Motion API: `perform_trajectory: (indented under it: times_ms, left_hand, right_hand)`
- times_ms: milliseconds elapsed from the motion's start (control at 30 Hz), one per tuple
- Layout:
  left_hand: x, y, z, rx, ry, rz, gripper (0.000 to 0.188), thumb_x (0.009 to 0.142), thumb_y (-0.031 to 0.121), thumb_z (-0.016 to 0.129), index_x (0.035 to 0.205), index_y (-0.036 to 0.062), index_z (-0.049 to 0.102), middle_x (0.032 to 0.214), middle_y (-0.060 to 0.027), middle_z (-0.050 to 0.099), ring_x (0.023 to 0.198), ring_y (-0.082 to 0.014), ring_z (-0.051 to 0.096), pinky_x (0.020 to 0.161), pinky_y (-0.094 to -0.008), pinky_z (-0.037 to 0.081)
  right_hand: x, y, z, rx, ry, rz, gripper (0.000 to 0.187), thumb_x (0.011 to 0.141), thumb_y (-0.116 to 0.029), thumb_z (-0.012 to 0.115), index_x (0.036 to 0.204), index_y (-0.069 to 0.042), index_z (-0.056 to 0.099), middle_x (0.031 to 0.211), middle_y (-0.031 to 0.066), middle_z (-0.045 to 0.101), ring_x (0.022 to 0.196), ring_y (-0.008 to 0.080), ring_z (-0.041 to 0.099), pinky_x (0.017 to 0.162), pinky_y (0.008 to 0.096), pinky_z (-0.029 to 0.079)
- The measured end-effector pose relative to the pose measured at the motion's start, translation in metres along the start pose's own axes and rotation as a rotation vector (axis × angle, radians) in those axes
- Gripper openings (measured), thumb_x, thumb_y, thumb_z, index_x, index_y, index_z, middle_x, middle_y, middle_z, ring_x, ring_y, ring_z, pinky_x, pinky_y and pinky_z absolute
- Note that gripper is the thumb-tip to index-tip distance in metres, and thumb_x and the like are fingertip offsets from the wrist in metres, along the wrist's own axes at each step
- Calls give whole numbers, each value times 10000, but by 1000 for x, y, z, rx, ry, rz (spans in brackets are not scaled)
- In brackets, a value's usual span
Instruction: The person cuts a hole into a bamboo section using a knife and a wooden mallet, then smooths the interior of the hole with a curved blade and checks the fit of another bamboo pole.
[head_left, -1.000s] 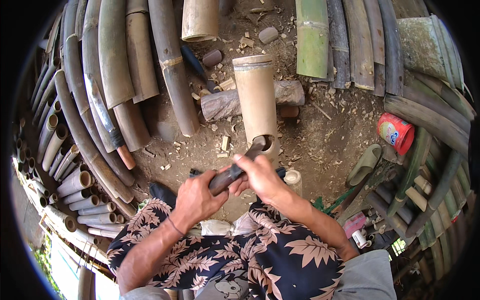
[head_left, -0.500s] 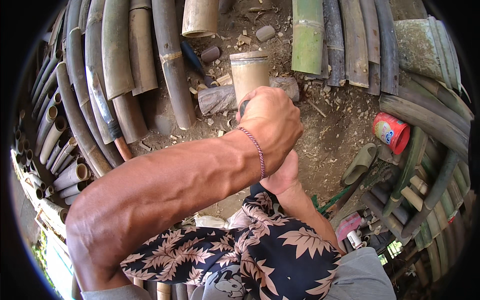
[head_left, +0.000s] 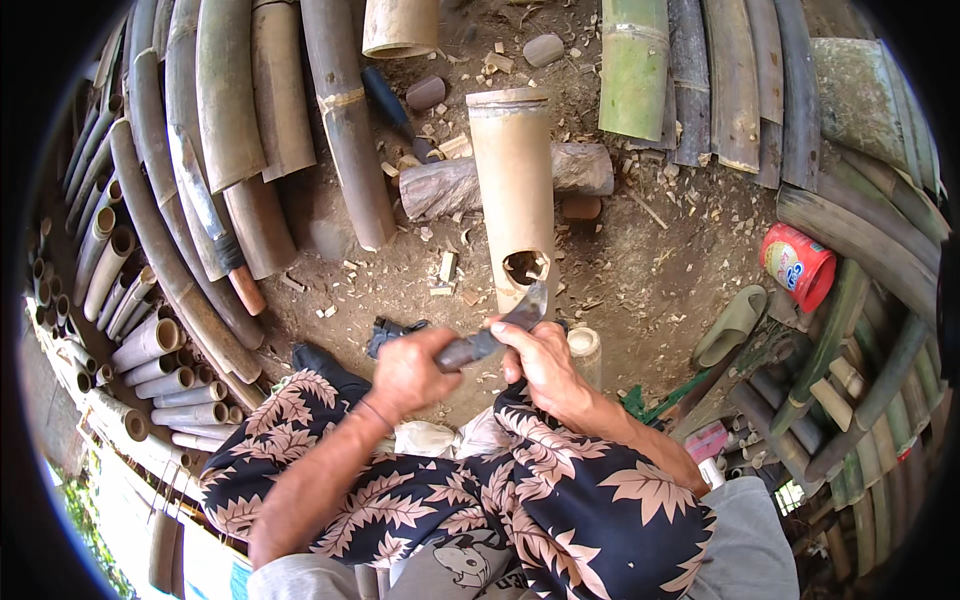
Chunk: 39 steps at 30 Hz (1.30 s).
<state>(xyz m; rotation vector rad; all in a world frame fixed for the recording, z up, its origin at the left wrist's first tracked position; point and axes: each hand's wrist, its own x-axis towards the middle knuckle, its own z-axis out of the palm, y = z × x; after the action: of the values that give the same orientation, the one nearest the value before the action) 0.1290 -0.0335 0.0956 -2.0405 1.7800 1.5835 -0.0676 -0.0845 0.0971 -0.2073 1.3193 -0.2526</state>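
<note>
A pale bamboo tube (head_left: 508, 180) slopes away from me, its far part resting across a short log (head_left: 435, 192). A jagged hole (head_left: 525, 267) is cut in its upper side, towards the near end. My left hand (head_left: 412, 372) is closed around the dark handle of a knife (head_left: 520, 310), whose short blade points up and right, just below the hole. My right hand (head_left: 548, 368) is closed at the tube's near end, thumb against the knife near the base of its blade. Its other fingers are mostly hidden.
Bamboo poles (head_left: 345, 130) lie along the left, and split pieces (head_left: 634, 70) at the far right. A long blade with an orange handle (head_left: 247, 290) leans on the left poles. A red can (head_left: 798, 265) and a green sandal (head_left: 730, 325) are at right. Wood chips litter the ground.
My left hand has drawn back from over the tube to its near end, the knife now showing. The hole, hidden before, is now in sight. My right hand shows more fully.
</note>
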Motion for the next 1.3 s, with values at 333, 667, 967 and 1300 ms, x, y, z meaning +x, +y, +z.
perform_trajectory:
  times_ms: [333,667,967,1300]
  left_hand:
    - [-5,83,58,-140,-121,-157,478,803,205,704,1186,14,492,850,-235,669,723,-385,697,666,-508,558]
    - [31,39,-92,535,-373,260,164,809,117,625,960,67,585,780,-102,672,702,-272,698,634,-417,555]
    - [-6,95,65,-178,-61,-90,569,740,155,673,1231,-31,453,727,-207,672,589,-366,685,568,-466,573]
    - [86,48,-134,698,-510,383,106,777,177,691,850,123,637,705,-80,682,708,-284,705,651,-433,553]
  right_hand:
    - [1,9,-22,-267,183,-237,289,1008,-307,572,955,-44,680,776,38,716,654,103,638,518,267,465]
    - [7,-1,3,332,-265,146,276,1011,-279,584,1148,-52,662,872,-3,672,489,34,424,584,299,502]
    - [2,6,-29,-365,255,-338,346,1022,-311,551,924,-14,700,733,91,710,584,158,633,588,319,526]
    - [20,1,6,635,-443,211,286,1018,-221,573,1277,-106,604,785,-22,607,536,80,471,692,322,507]
